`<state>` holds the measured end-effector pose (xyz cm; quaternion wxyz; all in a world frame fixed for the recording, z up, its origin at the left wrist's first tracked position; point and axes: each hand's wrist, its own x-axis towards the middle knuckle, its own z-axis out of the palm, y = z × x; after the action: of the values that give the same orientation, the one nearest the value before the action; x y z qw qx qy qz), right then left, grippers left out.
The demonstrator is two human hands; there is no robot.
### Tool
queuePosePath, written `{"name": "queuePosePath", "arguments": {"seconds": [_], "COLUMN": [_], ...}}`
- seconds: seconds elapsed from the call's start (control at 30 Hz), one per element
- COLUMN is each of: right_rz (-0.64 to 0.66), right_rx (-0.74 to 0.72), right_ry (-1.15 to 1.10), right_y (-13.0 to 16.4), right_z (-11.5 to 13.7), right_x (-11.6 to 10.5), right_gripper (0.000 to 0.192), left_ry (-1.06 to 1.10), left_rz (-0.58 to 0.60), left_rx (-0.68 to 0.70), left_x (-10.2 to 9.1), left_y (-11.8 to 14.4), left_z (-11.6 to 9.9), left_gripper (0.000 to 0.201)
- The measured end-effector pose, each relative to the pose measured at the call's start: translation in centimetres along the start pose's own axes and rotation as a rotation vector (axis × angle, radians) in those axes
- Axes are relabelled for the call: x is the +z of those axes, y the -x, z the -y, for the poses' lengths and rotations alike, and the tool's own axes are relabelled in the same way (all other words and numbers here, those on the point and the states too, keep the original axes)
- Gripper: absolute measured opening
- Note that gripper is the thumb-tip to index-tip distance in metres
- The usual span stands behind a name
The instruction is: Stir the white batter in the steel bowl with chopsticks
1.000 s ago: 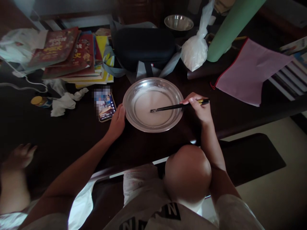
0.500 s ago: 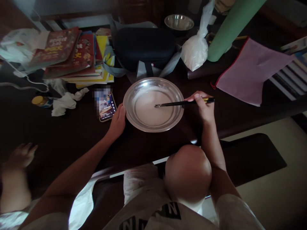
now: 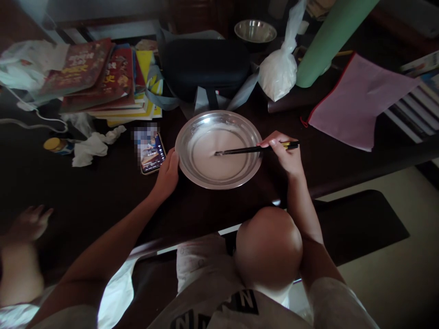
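A wide metal bowl (image 3: 219, 183) stands on the dark table in front of me, holding a pale, creamy liquid (image 3: 219, 167). My left hand (image 3: 168, 173) grips the bowl's left rim, its fingers partly hidden behind the edge. Dark chopsticks (image 3: 247, 150) with gold-marked ends are held in my right hand (image 3: 284, 153) at the bowl's right side. Their tips dip into the liquid near its middle. Just left of my left hand lies a phone (image 3: 152, 153) with a lit screen.
Behind the bowl sit a black case (image 3: 206, 64) and a tied bag of white powder (image 3: 277, 75). Books (image 3: 99, 82), crumpled tissue (image 3: 89, 148) and a small jar (image 3: 58, 145) are at left. A green cylinder (image 3: 329, 50) and pink mesh pouch (image 3: 356, 105) lie right. Another person's hand (image 3: 30, 224) rests at far left.
My right hand and the chopsticks have shifted slightly left, so the tips sit farther left in the liquid. My left hand stays at the bowl's rim.
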<state>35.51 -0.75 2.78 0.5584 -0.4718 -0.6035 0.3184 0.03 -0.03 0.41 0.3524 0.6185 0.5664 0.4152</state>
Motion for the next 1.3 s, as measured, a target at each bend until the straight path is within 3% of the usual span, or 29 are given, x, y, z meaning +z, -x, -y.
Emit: {"name": "queuePosePath", "arguments": {"seconds": [0.13,0.3,0.47,0.6,0.8,0.93,1.1,1.3], "right_rz": [-0.079,0.013,-0.074,0.016,-0.079,0.000,-0.102,-0.019], "right_rx": [0.003,-0.009,0.004,-0.017,-0.005,-0.001,-0.013,-0.036], "right_ry": [-0.034,-0.003,-0.018,-0.029,-0.034,0.008,-0.011,-0.024], "right_y": [-0.01,0.05,0.12,0.05,0.01,-0.03,-0.05,-0.11], "right_z": [-0.02,-0.08,-0.17,-0.13,-0.22,-0.26,-0.39,-0.34], "right_x": [-0.03,-0.10,-0.22,-0.08,-0.19,-0.14,-0.16,0.01], "right_gripper": [0.046,0.044,0.045,0.041,0.046,0.046,0.046,0.038], "left_ry": [0.002,-0.022,-0.026,-0.002,-0.013,-0.031,-0.029,-0.019], "left_rz": [0.007,0.007,0.013,0.005,0.012,0.015,0.001,-0.022], "left_rx": [0.009,0.001,0.009,0.012,0.021,0.012,0.012,0.036], "left_x": [-0.03,-0.05,-0.03,-0.04,-0.08,-0.09,0.05,0.28], "left_y": [-0.02,0.02,0.01,-0.03,-0.03,0.01,-0.02,-0.02], "left_z": [0.24,0.20,0.17,0.24,0.40,0.23,0.13,0.44], "left_gripper": [0.065,0.059,0.062,0.059,0.066,0.058,0.056,0.064]}}
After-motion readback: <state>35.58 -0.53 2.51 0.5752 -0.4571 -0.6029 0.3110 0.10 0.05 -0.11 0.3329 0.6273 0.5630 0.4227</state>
